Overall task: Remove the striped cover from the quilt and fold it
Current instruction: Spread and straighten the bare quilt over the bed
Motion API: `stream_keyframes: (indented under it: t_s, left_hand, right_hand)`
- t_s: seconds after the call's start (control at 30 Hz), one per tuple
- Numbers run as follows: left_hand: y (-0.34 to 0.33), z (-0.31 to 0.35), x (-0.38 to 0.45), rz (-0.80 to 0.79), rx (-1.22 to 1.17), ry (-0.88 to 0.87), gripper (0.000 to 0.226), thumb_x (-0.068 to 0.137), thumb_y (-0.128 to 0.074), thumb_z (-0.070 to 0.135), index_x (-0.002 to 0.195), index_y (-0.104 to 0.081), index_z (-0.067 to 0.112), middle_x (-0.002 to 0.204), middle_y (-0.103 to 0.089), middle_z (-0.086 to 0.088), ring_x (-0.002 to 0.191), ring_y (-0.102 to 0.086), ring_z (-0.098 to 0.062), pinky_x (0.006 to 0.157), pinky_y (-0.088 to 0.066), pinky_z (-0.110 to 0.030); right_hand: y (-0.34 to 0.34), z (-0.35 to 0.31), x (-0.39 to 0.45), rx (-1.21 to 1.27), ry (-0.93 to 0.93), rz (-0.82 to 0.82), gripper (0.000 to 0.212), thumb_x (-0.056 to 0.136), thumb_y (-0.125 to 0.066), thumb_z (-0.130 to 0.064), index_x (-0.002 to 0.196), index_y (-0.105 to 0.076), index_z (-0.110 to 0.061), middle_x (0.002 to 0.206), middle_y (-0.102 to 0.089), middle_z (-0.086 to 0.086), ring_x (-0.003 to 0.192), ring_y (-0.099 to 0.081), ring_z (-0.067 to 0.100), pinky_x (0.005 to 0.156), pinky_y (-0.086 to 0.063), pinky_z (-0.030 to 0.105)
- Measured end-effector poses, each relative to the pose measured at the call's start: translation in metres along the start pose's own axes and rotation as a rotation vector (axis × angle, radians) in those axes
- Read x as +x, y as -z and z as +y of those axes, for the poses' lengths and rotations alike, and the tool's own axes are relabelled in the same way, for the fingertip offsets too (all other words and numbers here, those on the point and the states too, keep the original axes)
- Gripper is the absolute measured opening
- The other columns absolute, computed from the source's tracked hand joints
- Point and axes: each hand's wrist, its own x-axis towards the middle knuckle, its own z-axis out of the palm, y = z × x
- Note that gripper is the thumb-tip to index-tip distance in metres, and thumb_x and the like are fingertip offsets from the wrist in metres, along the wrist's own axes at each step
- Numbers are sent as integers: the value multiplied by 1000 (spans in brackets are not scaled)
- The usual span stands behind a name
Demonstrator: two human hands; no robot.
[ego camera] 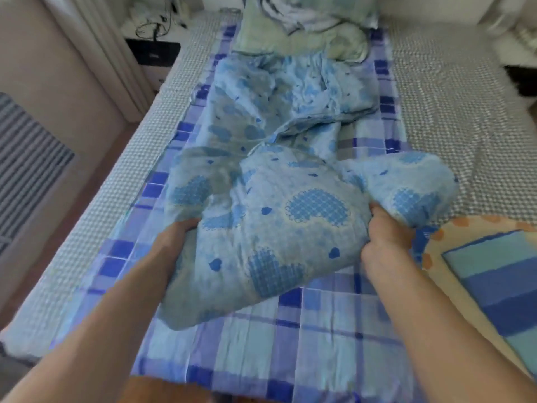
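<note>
A blue checked and striped cover lies spread flat along the middle of the bed. On top of it sits a crumpled light-blue quilt printed with blue hearts. My left hand grips the quilt's near left edge, fingers tucked under the fabric. My right hand grips a bunched fold at the quilt's near right side. The near end of the quilt is lifted a little off the cover.
The bed has a grey-white waffle mattress pad. Green bedding is heaped at the head. A folded blue striped cloth rests on a cream cloth with orange dots at the right. A dark nightstand stands at the far left.
</note>
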Motion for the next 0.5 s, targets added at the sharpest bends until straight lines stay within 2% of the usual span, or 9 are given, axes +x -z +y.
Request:
stream_keyframes:
  t_s: [0.1, 0.17, 0.23, 0.3, 0.33, 0.4, 0.5]
  left_hand:
    - [-102, -131, -96, -219, -45, 268, 40, 75, -70, 35, 107, -74, 10, 90, -77, -15, 77, -75, -33, 66, -61, -43]
    - [-184, -199, -163, -327, -15, 459, 40, 75, -73, 36, 108, -73, 14, 92, -77, -13, 81, -75, -32, 72, -62, -46]
    - [-246, -231, -222, -678, -37, 593, 53, 74, -76, 53, 108, -72, 13, 96, -77, -14, 87, -75, -34, 78, -61, -47]
    - [-272, -233, -232, -930, 241, 673, 75, 64, -75, 75, 101, -69, 10, 86, -76, -11, 78, -74, -30, 74, -60, -38]
    - [-273, -227, -225, -972, 410, 641, 72, 66, -74, 75, 99, -66, 12, 80, -74, -8, 71, -73, -26, 67, -59, -31]
    - [-262, -210, -202, -899, 539, 518, 50, 84, -70, 57, 104, -60, 12, 74, -72, -5, 61, -68, -20, 60, -51, -26]
    - [-210, -183, -156, -586, 508, 382, 19, 96, -63, 31, 99, -59, 13, 69, -70, -4, 59, -63, -19, 60, -45, -25]
  right_hand:
    - [110, -56, 52, -186, 168, 102, 79, 56, -87, -28, 126, -51, -19, 118, -64, -3, 102, -66, 18, 90, -56, 40]
    - [190, -94, 98, -402, 212, 210, 88, 53, -87, -37, 130, -50, -18, 124, -64, 4, 105, -65, 21, 94, -54, 41]
    - [269, -123, 150, -639, 178, 247, 88, 58, -87, -46, 132, -52, -14, 131, -62, 11, 111, -64, 27, 98, -52, 43]
    - [334, -137, 200, -798, 68, 245, 80, 72, -81, -45, 136, -52, -7, 135, -58, 21, 116, -62, 35, 99, -51, 49]
    - [354, -137, 217, -883, 40, 234, 73, 79, -76, -41, 137, -50, -5, 136, -56, 23, 117, -60, 38, 98, -50, 49]
    - [357, -120, 222, -1062, 57, 137, 63, 90, -67, -33, 143, -45, -7, 142, -51, 22, 121, -56, 39, 93, -48, 42]
    - [305, -62, 190, -1168, 45, -196, 55, 95, -62, -25, 144, -44, -10, 140, -52, 18, 120, -56, 36, 93, -48, 39]
